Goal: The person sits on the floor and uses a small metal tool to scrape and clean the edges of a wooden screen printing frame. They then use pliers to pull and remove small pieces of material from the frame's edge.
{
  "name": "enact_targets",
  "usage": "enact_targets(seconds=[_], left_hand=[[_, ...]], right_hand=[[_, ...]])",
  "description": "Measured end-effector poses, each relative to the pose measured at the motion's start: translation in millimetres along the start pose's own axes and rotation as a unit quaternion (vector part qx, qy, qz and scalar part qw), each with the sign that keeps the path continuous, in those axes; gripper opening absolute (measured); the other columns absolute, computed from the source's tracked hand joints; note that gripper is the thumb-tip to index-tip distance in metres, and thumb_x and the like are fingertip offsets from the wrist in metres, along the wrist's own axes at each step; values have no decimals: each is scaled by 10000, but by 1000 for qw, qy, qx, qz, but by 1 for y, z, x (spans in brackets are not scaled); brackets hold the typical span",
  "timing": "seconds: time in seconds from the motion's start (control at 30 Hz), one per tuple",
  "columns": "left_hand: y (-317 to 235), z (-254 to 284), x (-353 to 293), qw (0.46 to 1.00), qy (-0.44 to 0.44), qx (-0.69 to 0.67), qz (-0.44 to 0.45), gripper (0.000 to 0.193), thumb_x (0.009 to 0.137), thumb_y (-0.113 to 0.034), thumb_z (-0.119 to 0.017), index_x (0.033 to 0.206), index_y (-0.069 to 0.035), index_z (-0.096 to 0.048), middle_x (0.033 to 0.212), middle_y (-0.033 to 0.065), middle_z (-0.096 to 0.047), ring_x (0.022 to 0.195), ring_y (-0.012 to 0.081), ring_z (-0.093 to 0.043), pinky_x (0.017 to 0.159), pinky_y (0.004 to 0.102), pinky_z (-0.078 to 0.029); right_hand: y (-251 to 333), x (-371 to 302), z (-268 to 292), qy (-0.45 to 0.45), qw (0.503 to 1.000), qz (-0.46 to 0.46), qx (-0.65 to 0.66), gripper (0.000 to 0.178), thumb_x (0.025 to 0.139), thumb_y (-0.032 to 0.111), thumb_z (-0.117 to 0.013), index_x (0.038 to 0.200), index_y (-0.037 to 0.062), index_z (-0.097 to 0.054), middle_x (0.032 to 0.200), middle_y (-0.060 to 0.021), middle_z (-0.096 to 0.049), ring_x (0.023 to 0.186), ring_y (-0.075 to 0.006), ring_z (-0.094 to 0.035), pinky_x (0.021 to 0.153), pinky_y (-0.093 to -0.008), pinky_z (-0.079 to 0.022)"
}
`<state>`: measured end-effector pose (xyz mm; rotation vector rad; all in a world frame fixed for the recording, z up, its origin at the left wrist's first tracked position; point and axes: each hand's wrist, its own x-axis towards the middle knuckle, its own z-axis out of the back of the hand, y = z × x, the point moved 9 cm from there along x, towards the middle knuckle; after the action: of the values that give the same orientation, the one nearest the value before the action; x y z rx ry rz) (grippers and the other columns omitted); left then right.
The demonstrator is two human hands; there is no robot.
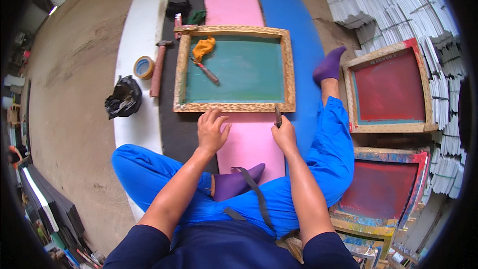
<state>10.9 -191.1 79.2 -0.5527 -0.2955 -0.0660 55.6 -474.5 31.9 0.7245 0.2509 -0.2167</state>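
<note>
A wooden screen-printing frame (pixel 234 107) with green mesh (pixel 249 69) lies flat in front of me. My left hand (pixel 212 132) has its fingers apart, with the tips at the frame's near rail. In my right hand (pixel 285 133) is a small dark hand tool (pixel 278 114), its tip against the near rail close to the right corner; its exact kind is unclear. On the mesh lie an orange cloth (pixel 203 49) and a tool with a brown handle (pixel 206 72). Left of the frame rests a hammer (pixel 158 69) with a reddish handle.
A roll of tape (pixel 144 67) and a black plastic bag (pixel 124 97) sit on the white strip (pixel 134 35). Two red-meshed frames (pixel 391 89) stand at the right, by stacked white sheets (pixel 398 5). Dark and green cloths (pixel 197 17) lie beyond the frame.
</note>
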Motion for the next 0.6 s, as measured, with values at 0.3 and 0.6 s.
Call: enact_targets(seconds=[0.3, 0.6], left_hand=[[71, -9, -45, 895, 93, -338, 277, 265, 1017, -247, -657, 1091, 0, -719, 943, 110, -760, 856, 177, -713, 764, 332, -550], [137, 8, -77, 881, 23, -310, 357, 214, 998, -211, -654, 898, -23, -678, 723, 58, -662, 675, 133, -648, 615, 336, -528]], right_hand=[[95, -77, -125, 270, 958, 73, 58, 253, 802, 92, -673, 1039, 11, -706, 742, -140, -707, 651, -245, -712, 608, -384, -558], [102, -109, -200, 478, 841, -81, 240, 315, 998, 109, -639, 1298, 31, -578, 845, -84, -676, 644, -173, -677, 512, -334, -555]])
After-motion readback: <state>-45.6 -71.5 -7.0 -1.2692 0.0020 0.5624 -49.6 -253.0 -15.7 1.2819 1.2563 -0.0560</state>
